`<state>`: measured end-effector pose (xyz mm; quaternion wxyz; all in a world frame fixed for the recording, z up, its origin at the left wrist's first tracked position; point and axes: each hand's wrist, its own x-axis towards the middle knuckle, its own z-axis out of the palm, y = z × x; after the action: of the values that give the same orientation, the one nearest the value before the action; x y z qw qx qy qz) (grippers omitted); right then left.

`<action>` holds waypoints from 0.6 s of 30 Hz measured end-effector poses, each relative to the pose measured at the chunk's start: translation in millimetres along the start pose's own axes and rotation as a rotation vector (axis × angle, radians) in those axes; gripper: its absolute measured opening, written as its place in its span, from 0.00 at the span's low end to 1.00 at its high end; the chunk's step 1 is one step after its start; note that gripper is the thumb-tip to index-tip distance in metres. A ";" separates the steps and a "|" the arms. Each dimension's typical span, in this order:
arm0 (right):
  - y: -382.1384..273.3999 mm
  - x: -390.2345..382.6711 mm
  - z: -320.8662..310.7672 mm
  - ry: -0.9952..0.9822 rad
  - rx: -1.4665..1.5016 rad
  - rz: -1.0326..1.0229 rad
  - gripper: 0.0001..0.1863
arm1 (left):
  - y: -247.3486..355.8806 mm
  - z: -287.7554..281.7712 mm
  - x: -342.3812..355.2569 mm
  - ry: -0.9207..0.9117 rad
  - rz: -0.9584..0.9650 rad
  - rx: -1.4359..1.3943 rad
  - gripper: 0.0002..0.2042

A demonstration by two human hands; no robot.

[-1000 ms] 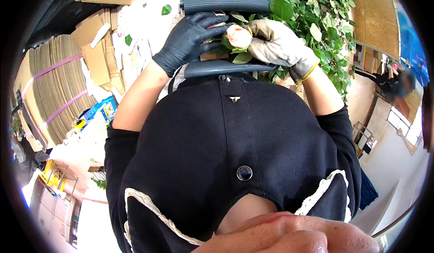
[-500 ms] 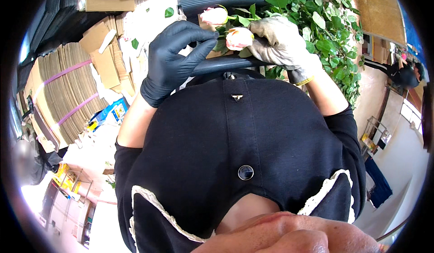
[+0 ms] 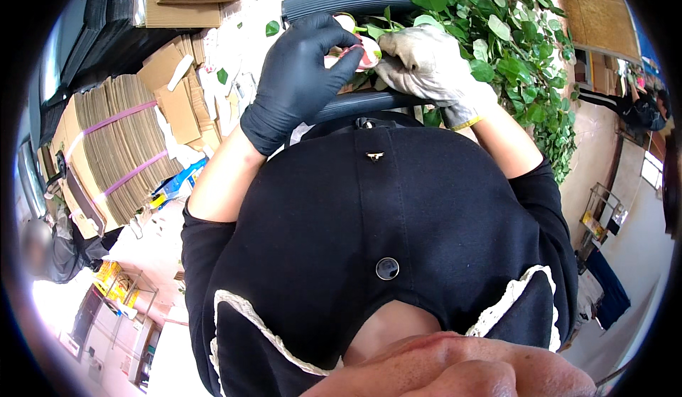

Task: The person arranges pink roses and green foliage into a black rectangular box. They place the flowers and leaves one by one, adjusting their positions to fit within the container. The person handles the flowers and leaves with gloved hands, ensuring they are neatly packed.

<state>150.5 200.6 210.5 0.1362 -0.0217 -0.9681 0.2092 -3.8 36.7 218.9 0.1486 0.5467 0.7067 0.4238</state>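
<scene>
A workshop handling cut flowers, by the look of it: a pink rose [image 3: 370, 55], a heap of leafy green stems [image 3: 526, 63], loose leaves [image 3: 272, 28] scattered about, a thick stack of flattened cardboard [image 3: 117, 145] bound with pink straps [image 3: 119, 117], and a metal rack [image 3: 602, 205] at right.

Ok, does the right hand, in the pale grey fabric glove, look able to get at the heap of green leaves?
Probably yes: the right hand sits beside the heap of green leaves with nothing visible between, though it seems to grip a pink rose and might need freeing first.
</scene>
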 end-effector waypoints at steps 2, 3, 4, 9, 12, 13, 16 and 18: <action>-1.0 -0.5 -0.3 0.009 -0.008 -0.004 0.15 | -1.8 -0.9 3.8 -0.010 -0.049 -0.045 0.07; -1.3 -0.4 -0.3 0.012 -0.011 -0.006 0.15 | -3.3 -1.0 5.6 -0.004 -0.088 -0.087 0.07; -0.7 -1.1 -0.3 0.016 0.009 0.005 0.14 | -4.0 -2.0 6.1 0.003 -0.127 -0.129 0.07; 5.6 -6.6 2.0 0.166 0.152 0.009 0.13 | -14.2 3.7 -14.2 0.087 -0.334 -0.380 0.07; 10.4 -10.1 7.3 0.261 0.203 0.023 0.15 | -2.7 -3.6 -33.9 0.211 -0.229 -0.321 0.04; 12.4 -11.5 8.7 0.255 0.208 0.029 0.15 | 1.5 -14.0 -41.9 0.227 -0.142 -0.398 0.04; 14.3 -14.7 6.5 0.211 0.206 0.083 0.15 | -9.0 -38.8 -53.5 0.077 0.112 -1.114 0.14; 12.6 -12.4 6.9 0.228 0.216 0.061 0.15 | -14.9 -43.3 -60.0 0.032 0.118 -1.331 0.10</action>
<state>160.3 208.1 196.2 0.2403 -0.0599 -0.9172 0.3122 -21.1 -36.7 218.1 0.4205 0.3698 0.2652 0.7849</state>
